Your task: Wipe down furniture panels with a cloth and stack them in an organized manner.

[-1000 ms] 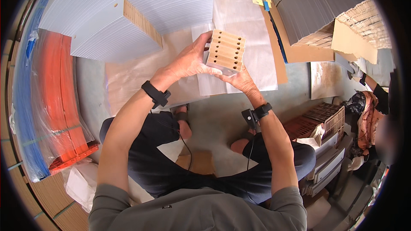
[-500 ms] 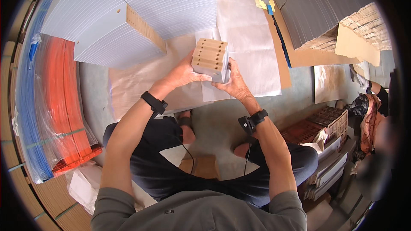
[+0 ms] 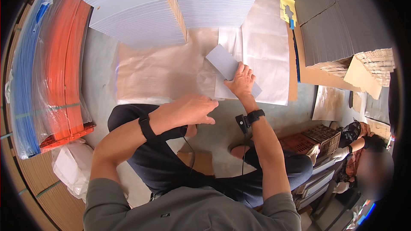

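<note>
Left hand (image 3: 192, 108) hovers flat and open, holding nothing, while the right hand (image 3: 242, 81) at its 2 o'clock presses down on a grey cardboard block (image 3: 229, 67) lying on white paper (image 3: 267, 55); grey sheet stacks (image 3: 141, 8) beyond

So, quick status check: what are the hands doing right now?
Right hand flat on a grey-blue card stack, pressing it to the paper sheet. Left hand open, holding nothing. Nothing blocking.
</note>
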`<state>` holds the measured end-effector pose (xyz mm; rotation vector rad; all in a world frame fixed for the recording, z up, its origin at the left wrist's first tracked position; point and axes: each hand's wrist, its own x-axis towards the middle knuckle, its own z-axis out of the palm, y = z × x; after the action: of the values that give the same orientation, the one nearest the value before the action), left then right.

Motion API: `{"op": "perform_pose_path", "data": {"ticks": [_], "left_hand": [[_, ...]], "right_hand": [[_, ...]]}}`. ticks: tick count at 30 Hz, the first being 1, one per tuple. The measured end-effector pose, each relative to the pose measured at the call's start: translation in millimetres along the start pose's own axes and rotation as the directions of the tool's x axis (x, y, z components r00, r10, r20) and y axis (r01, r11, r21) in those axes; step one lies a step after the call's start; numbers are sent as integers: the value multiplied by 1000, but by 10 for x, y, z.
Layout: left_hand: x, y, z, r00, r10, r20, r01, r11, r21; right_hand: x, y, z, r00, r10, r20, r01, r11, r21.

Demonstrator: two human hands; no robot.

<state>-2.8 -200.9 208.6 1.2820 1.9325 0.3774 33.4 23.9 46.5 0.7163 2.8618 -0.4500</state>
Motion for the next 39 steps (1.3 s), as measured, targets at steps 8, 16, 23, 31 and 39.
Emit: {"op": "perform_pose_path", "data": {"ticks": [8, 16, 23, 31, 39], "left_hand": [[273, -150, -49, 997, -61, 53, 64, 997, -49], [319, -457, 77, 949, -291, -118, 172, 797, -579], [156, 124, 15, 923, -195, -333, -269, 294, -917], [-222, 460, 262, 798, -291, -528, -493, 188, -849], [-756, 472, -28, 739, -446, -505, -532, 73, -843]], "right_hand": [[84, 163, -211, 995, 13, 103, -20, 998, 66], [-364, 67, -1342, 936, -187, 299, -141, 577, 804], [-706, -64, -1872, 873, -399, 281, -121, 381, 916], [-942, -369, -2193, 785, -530, 322, -94, 412, 906], [-857, -663, -2492, 655, -654, 379, -110, 413, 904]]}}
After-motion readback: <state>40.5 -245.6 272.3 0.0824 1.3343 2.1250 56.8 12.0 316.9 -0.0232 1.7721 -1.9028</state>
